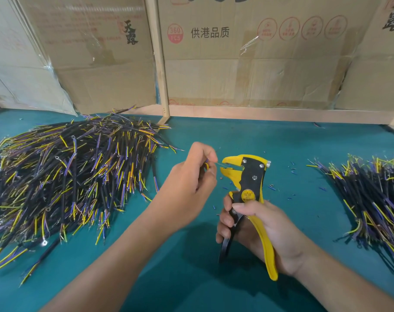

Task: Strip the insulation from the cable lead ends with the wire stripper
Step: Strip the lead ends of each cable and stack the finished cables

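1. While the left hand pinches a cable lead between thumb and fingers, its thin end points into the head of the wire stripper; the rest of the cable is hidden in the fist.
2. Right hand is wrapped round both stripper handles, tool upright above the green mat. Stripper jaws stand slightly apart, with the lead tip at or just inside them; can't tell if it's seated.
3. Progress, judging by layout: big pile on the left, smaller pile on the right. Looks like one is input and one is output, but I can't tell which from here. Either way, plenty of cables are left.
4. Small blue offcuts are scattered on the mat near the tool, which suggests several ends are already stripped.
5. Materials: cables have a black outer jacket with yellow and blue/purple inner leads fanning out; some carry metal ring terminals. Stripper is yellow plastic over black steel, with silver rivets and a beak-shaped head. The mat is smooth and matte.
6. Backdrop: cardboard boxes with clear tape, behind a pale wooden frame.
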Demonstrator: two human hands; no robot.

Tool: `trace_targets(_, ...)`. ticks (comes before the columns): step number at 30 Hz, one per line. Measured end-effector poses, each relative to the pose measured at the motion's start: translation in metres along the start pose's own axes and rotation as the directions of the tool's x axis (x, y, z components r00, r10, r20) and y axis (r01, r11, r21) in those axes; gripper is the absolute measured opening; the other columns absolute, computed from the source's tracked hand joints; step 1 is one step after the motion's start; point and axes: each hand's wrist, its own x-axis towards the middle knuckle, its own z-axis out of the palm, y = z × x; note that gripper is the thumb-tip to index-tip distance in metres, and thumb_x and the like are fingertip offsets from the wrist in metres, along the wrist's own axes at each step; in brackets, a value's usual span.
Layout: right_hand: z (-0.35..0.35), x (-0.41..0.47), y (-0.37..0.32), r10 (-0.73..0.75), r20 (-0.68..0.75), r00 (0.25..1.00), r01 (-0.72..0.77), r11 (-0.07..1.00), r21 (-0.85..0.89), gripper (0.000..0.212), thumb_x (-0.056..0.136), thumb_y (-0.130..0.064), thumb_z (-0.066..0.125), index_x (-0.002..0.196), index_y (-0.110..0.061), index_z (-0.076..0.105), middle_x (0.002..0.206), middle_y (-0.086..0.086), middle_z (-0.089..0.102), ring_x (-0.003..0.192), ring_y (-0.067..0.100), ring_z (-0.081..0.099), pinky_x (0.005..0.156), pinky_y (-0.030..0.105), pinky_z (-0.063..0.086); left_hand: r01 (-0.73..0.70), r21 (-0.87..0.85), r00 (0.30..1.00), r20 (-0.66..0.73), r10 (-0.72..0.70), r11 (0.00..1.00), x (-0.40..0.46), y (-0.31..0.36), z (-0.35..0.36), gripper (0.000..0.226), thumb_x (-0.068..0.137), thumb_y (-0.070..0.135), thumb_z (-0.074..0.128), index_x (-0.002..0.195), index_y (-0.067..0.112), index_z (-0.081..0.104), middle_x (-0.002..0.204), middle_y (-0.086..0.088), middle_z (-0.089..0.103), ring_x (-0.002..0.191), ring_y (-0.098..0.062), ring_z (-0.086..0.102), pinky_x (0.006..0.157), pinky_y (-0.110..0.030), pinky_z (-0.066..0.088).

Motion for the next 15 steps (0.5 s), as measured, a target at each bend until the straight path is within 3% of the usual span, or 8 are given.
trace_targets(2, 0.0002, -0.0003, 0.0003, -0.01, 0.014, 1.0, 0.01, 1.0, -0.011, 0.019, 0.08, -0.02, 0.066, 0.091, -0.007, 0.058, 0.075, 0.013, 0.049, 0.067, 0.029, 0.052, 0.074, 0.045, 0.053, -0.007, 0.015, 1.0, 0.016, 0.007, 1.0, -0.0006, 0.0012, 0.0002, 0.015, 0.095, 0.017, 0.042, 0.099, 0.031, 0.038, 0.076, 0.0, 0.055, 0.058, -0.026, 0.043, 0.056, -0.039, 0.038)
trace_targets(5, 0.0002, -0.001, 0.0009, -0.017, 0.04, 0.999, 0.018, 0.999, -0.035, 0.017, 0.082, -0.02, 0.066, 0.091, -0.007, 0.059, 0.075, 0.013, 0.05, 0.067, 0.029, 0.053, 0.074, 0.045, 0.052, -0.019, 0.041, 0.999, 0.026, 0.018, 0.999, -0.0008, 0.0009, 0.001, 0.026, 0.097, 0.007, 0.046, 0.1, 0.031, 0.036, 0.079, 0.013, 0.053, 0.054, -0.017, 0.039, 0.049, -0.023, 0.033)
trace_targets(8, 0.0002, -0.001, 0.0014, -0.015, 0.052, 0.999, 0.017, 0.999, -0.043, 0.016, 0.083, -0.02, 0.066, 0.091, -0.007, 0.062, 0.075, 0.013, 0.051, 0.067, 0.029, 0.054, 0.074, 0.045, 0.052, -0.014, 0.069, 1.0, 0.027, 0.012, 0.998, -0.0007, 0.0006, 0.0018, 0.029, 0.097, 0.006, 0.047, 0.1, 0.032, 0.035, 0.077, 0.018, 0.05, 0.052, -0.017, 0.037, 0.048, -0.017, 0.027)
trace_targets(15, 0.0022, -0.0021, 0.0014, -0.018, 0.041, 0.999, 0.02, 0.999, -0.048, 0.016, 0.084, -0.021, 0.065, 0.087, -0.008, 0.058, 0.073, 0.013, 0.048, 0.065, 0.028, 0.052, 0.072, 0.044, 0.052, 0.009, 0.066, 0.999, 0.039, -0.011, 0.998, -0.0017, 0.002, 0.0032, 0.025, 0.098, 0.005, 0.048, 0.102, 0.026, 0.036, 0.082, 0.011, 0.053, 0.054, -0.012, 0.041, 0.051, -0.013, 0.03)
